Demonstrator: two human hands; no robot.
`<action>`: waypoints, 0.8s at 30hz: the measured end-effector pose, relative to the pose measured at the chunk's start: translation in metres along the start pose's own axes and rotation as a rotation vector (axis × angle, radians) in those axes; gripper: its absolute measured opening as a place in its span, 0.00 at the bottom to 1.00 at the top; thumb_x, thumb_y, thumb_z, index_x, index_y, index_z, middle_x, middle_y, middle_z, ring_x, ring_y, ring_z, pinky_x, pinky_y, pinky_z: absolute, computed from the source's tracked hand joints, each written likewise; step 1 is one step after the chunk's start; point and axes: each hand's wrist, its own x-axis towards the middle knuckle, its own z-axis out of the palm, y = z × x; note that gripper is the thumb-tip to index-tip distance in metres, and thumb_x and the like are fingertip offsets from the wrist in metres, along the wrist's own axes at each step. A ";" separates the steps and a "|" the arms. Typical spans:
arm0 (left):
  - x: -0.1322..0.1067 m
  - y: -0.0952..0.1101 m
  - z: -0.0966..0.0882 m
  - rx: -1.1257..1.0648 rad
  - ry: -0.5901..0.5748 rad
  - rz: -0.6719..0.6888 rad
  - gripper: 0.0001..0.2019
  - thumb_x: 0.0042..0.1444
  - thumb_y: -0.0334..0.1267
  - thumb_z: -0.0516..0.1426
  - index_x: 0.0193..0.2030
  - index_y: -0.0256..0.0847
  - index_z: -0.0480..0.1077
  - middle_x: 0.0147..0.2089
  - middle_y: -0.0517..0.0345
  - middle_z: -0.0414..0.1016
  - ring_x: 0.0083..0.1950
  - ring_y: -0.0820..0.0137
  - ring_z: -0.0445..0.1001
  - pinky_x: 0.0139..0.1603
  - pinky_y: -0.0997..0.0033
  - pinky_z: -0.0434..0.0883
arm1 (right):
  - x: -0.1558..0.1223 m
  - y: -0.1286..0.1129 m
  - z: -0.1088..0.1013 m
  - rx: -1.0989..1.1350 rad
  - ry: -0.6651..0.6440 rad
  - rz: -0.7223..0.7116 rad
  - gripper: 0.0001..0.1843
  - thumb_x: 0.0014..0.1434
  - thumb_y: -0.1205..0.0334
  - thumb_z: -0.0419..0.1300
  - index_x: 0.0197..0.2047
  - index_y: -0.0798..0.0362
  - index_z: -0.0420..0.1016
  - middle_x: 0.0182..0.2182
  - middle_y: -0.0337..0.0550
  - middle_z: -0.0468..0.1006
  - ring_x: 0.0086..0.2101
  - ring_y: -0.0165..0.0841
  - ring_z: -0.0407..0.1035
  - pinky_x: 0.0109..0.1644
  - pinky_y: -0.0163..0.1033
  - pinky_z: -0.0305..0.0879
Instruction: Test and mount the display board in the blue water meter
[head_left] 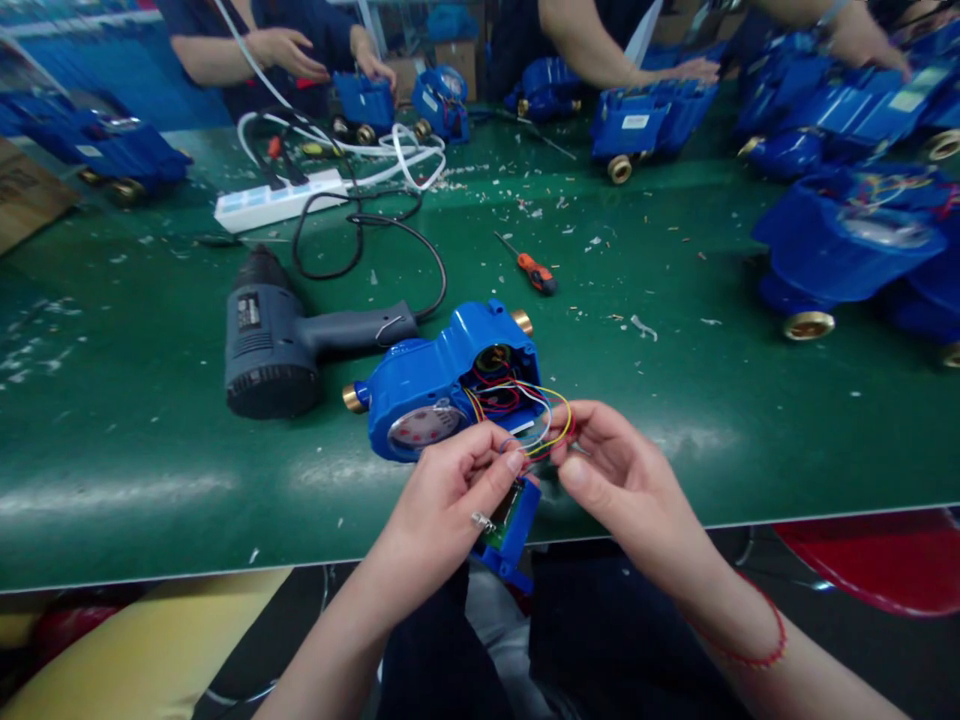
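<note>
We have a blue water meter (pixel 424 385) lying near the middle of the desk's (pixel 660 440) near edge, its dial turned up toward us and its wiring compartment (pixel 495 395) uncovered. From that compartment thin wires (pixel 541 389), yellow, red and white among them, loop out toward us. Our left hand (pixel 450 482) pinches the wires between thumb and forefinger; our right hand (pixel 634 485) is curled at the outer bend of the loop, thumb held a little apart from the forefinger, and we cannot tell whether it grips a strand. Just below the left fingertips, at the desk's near edge, sits a green circuit board (pixel 512 512) in a blue plastic holder (pixel 517 553); how it is supported is hidden from us. We judge the step in hand to be sorting or joining these leads, and the next move seems to call for a fine two-handed pinch, with enough slack not to tug at the board. A heat gun (pixel 274 350) lies left of the meter, and an orange-handled screwdriver (pixel 535 273) lies beyond it, toward the desk's far edge.
</note>
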 end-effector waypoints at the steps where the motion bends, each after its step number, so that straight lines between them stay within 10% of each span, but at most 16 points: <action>1: 0.000 0.000 0.000 -0.002 0.002 0.013 0.11 0.61 0.44 0.55 0.32 0.39 0.67 0.24 0.67 0.60 0.25 0.78 0.56 0.24 0.77 0.55 | 0.001 0.001 0.005 0.005 0.005 0.026 0.19 0.54 0.52 0.68 0.43 0.53 0.69 0.33 0.40 0.71 0.32 0.28 0.65 0.34 0.32 0.65; 8: -0.003 -0.001 0.001 -0.016 0.010 0.032 0.11 0.62 0.43 0.54 0.33 0.39 0.67 0.24 0.67 0.60 0.25 0.78 0.56 0.24 0.78 0.55 | 0.003 0.011 0.019 0.258 0.084 0.001 0.24 0.52 0.64 0.70 0.48 0.48 0.64 0.30 0.34 0.76 0.32 0.25 0.71 0.39 0.29 0.70; 11: -0.003 0.000 0.002 -0.009 0.010 0.041 0.11 0.62 0.43 0.54 0.33 0.39 0.67 0.23 0.68 0.60 0.24 0.78 0.55 0.23 0.78 0.53 | 0.001 0.011 0.019 0.176 0.027 -0.008 0.05 0.57 0.63 0.66 0.36 0.53 0.75 0.30 0.38 0.77 0.33 0.25 0.70 0.39 0.28 0.69; 24: -0.005 0.000 0.002 0.027 0.034 0.024 0.12 0.62 0.45 0.54 0.33 0.40 0.67 0.24 0.66 0.60 0.24 0.77 0.56 0.24 0.76 0.54 | -0.005 0.007 0.017 -0.161 0.059 -0.102 0.09 0.63 0.60 0.59 0.32 0.53 0.70 0.28 0.39 0.72 0.31 0.30 0.67 0.35 0.34 0.65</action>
